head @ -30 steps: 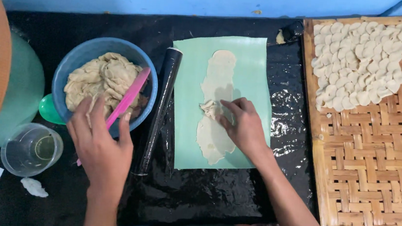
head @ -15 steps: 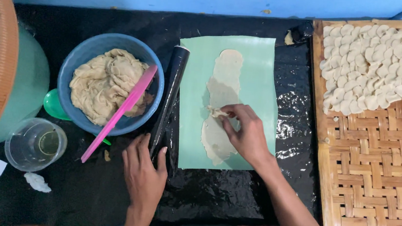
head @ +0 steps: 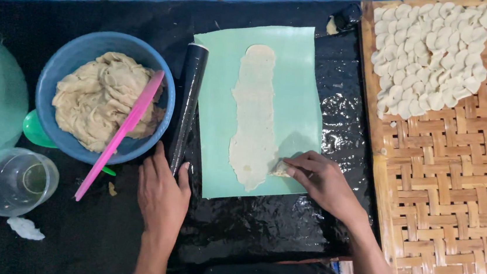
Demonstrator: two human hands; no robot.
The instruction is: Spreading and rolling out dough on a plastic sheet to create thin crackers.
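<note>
- Left hand (head: 162, 197) grips the near end of the black rolling pin (head: 187, 105).
- Right hand (head: 324, 182) pinches what looks like a dough scrap (head: 280, 169) beside the flattened dough strip (head: 254, 117) on the green mat (head: 293, 100).

Blue bowl (head: 55, 79) of beige dough sitting at nine o'clock, pink spatula (head: 117, 138) leaning across it, clear cup (head: 15, 183) lying at eight o'clock, cut dough rounds (head: 433, 53) drying on woven tray (head: 455, 202) at two o'clock.
</note>
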